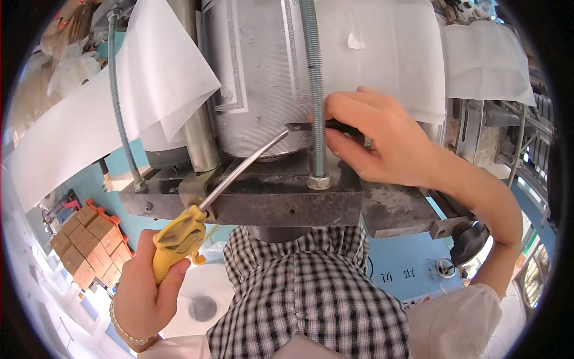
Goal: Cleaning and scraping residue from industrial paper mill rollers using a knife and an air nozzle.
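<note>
My left hand (pixel 143 296) is wrapped round the yellow body of an air blow gun (pixel 179 239). Its long metal nozzle slants up and right, its tip in front of a grey metal roller (pixel 260 78) with a fine ribbed surface and patterned bands. From the right, my right hand (pixel 382 140) reaches behind a threaded rod (pixel 315 90), fingers closed on a slim black tool (pixel 302 127). The tool points left, close to the nozzle tip, against the lower part of the roller. Part of the tool is hidden by the rod and my fingers, so its kind is unclear.
A dark steel bar (pixel 257 206) runs below the roller, with a second threaded rod (pixel 116 90) at its left. A white sheet (pixel 149 72) hangs at left, a large white roll (pixel 382 54) stands at right. Brown cartons (pixel 89 245) are stacked lower left.
</note>
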`<act>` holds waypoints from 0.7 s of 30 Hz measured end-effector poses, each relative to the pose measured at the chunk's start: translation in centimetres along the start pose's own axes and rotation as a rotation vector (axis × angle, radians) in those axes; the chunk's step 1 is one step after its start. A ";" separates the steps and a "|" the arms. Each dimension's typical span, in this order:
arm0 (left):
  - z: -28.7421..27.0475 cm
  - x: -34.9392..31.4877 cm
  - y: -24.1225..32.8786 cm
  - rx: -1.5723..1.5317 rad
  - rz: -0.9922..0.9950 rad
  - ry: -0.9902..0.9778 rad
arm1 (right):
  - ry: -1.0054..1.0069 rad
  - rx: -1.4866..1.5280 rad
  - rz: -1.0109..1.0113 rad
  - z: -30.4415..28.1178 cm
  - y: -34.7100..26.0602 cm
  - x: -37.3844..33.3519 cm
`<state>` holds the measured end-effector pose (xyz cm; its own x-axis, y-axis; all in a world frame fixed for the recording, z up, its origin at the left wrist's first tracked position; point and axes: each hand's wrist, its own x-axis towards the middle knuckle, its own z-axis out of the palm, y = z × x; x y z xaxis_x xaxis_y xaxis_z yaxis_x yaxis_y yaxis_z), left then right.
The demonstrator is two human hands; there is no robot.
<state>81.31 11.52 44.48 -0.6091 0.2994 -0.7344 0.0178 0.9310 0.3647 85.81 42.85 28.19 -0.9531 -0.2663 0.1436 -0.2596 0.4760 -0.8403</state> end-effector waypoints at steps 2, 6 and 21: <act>0.0 0.4 -0.4 0.007 0.002 -0.032 | -0.118 -0.200 0.028 -1.2 -0.2 -0.2; -0.2 -0.8 0.8 0.116 0.042 -0.058 | -0.126 -0.134 0.037 -1.7 -0.3 -0.5; -0.4 -0.8 2.2 0.009 -0.185 -0.028 | -0.115 -0.117 -0.071 0.2 2.0 -2.0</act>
<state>81.47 13.25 46.08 -0.5803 0.1282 -0.8043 -0.0856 0.9725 0.2168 87.23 44.20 26.15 -0.9093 -0.3939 0.1343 -0.3487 0.5452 -0.7623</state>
